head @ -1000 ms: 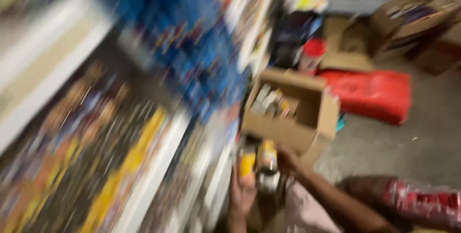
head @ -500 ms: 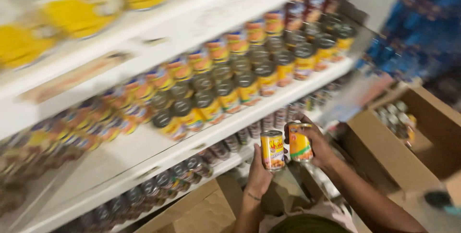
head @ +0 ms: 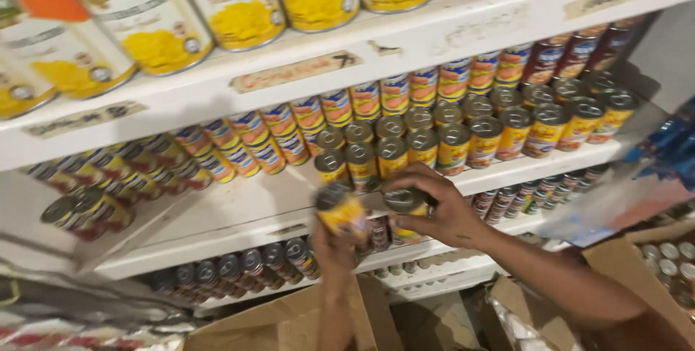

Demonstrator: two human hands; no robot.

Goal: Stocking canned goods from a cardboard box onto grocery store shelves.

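Observation:
My left hand point(head: 334, 246) holds a small yellow-labelled can point(head: 339, 208) up at the front edge of the middle white shelf point(head: 239, 213). My right hand point(head: 438, 206) grips a second can point(head: 407, 210) of the same kind from above, just to the right of the first. Both cans sit right in front of the rows of matching yellow, red and blue cans point(head: 434, 137) stacked two high on that shelf. A bare stretch of shelf lies to the left of my hands.
Big white cans with yellow corn pictures point(head: 239, 3) line the top shelf. Small dark cans point(head: 239, 264) fill the lower shelf. An open cardboard box point(head: 289, 322) sits below my hands, and another box of cans point(head: 670, 260) stands at the right.
The view swung from the floor boxes up to the shelves. Both hands rose with the two cans, from below the shelf to its front edge.

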